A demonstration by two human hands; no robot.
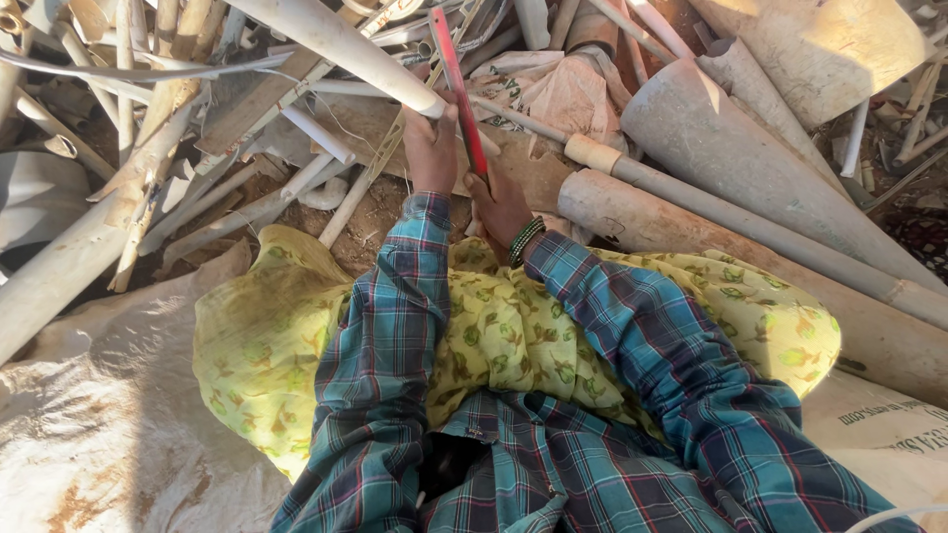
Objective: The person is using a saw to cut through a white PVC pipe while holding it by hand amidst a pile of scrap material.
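1. Head view, upper centre of the frame: left hand (431, 148) is clenched on the end of a white pipe (341, 47) that runs up toward the upper left.
2. Right hand (499, 205), green bangles at the wrist, grasps a red flat bar (453, 79) whose tip angles up past the pipe.
3. Step, as I read it: bar set against the pipe end, working it.
4. Next move likely needs a firm pipe hold and steady bar pressure.
5. Grey pipes (731, 212) lie to the right, scrap all around.

the left hand (431, 148) is under the end of a pipe (341, 44). the right hand (499, 202) is just right of it, on a flat stick (454, 84). bigger pipes (731, 148) lie at the right, a sack (99, 415) at the left.
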